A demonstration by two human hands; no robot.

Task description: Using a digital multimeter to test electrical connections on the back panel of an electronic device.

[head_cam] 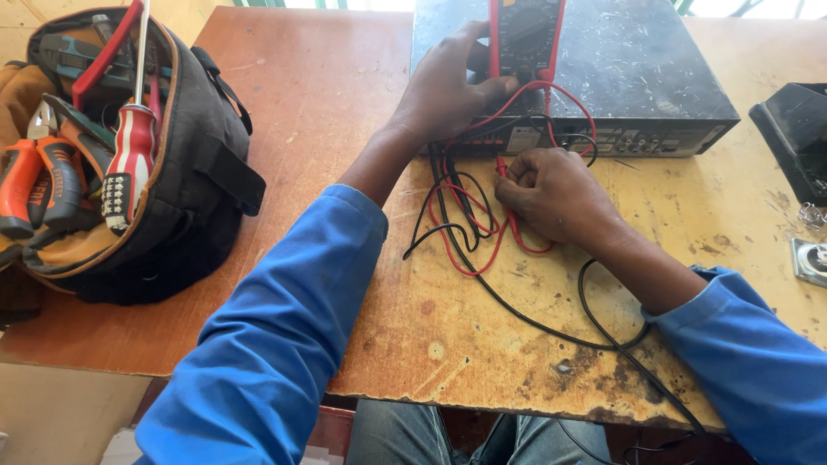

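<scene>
Meter [525, 34]: red-cased, dark face, stands on top of black box, near its front edge.
Left hand [448, 86]: rests on box top beside meter, thumb against meter's lower edge; grip spread, steadying not clamping.
Right hand [556, 194]: on surface just in front of box; grip pressed together, pinching red probe [502, 165], tip aimed at box's socket panel.
Leads [469, 228]: red + black, run from meter down over box edge, looped loosely on surface between both hands.
Black box [594, 73]: flat metal case, scuffed lid, row of sockets along front.
Step in hand (judged): probing a point on socket panel while meter is held steady.
Next move (judged): needs probe kept still on contact, eyes on meter face; black probe's place can't tell.
Surface [482, 344]: worn wood, yellowish patch, stains.
Tool bag [129, 164]: black, open, well left; red-white screwdriver [129, 155], orange pliers [34, 185] inside.
Far right: dark part, small metal fittings at edge.
</scene>
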